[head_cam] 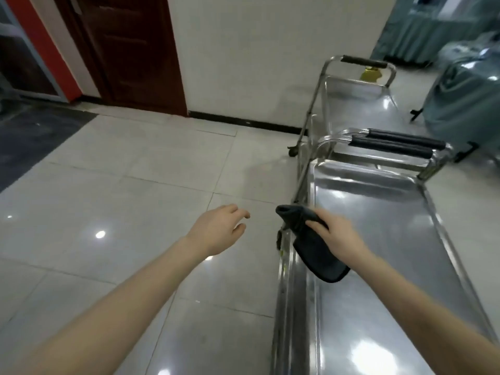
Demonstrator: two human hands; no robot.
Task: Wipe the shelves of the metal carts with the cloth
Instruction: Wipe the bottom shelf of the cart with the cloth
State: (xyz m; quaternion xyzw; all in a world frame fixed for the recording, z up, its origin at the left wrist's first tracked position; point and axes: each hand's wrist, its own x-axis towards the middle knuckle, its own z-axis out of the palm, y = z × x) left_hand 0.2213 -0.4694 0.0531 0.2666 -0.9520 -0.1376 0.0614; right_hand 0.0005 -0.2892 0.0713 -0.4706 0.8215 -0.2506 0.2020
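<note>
A shiny metal cart (384,239) stands at the right, its flat top shelf running from the bottom edge toward a pair of black-padded handles (392,144). My right hand (338,234) grips a dark grey cloth (313,247) over the shelf's left rim; part of the cloth hangs below my palm. My left hand (216,231) hovers over the floor to the left of the cart, fingers relaxed, holding nothing. A second metal cart (359,101) stands farther back, in line with the first.
Pale glossy floor tiles (121,198) lie to the left. A dark red door (130,50) and a white wall stand at the back. Grey-green covered furniture (465,104) sits at the right behind the carts. A yellow item (369,74) shows beyond the far cart's handle.
</note>
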